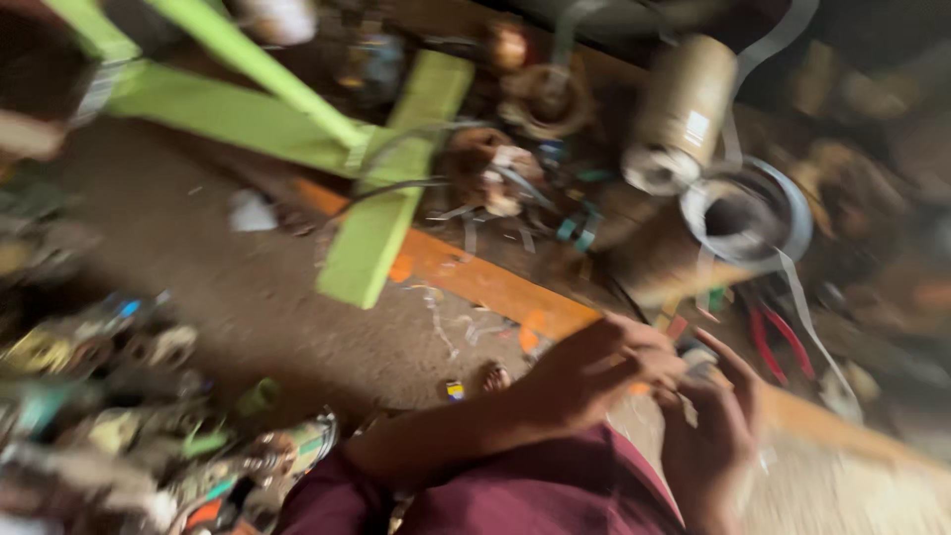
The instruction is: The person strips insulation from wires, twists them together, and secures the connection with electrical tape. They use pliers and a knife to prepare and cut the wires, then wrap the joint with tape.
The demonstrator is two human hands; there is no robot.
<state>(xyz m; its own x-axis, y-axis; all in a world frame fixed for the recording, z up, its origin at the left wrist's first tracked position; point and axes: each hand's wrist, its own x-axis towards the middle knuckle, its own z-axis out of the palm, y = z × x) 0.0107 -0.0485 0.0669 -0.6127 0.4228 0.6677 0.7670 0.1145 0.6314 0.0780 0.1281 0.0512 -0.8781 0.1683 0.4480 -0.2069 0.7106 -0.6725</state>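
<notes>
The whole view is smeared by motion. My left hand (594, 369) reaches in from the lower left with its fingers pinched together. My right hand (708, 436) rises from below, fingers curled up toward the same spot. Between the fingertips of both hands sits a small pale and dark object (696, 357), too blurred to tell what it is. Both hands hover over a maroon garment (535, 495) and an orange plank (495, 287) lying on the dirt floor.
A green painted frame (376, 228) lies at the upper left. A tan cylinder roll (684, 109) and a coil of grey strip (748, 213) sit at the upper right, with red-handled pliers (783, 342) below. Small parts clutter the left edge (109, 396).
</notes>
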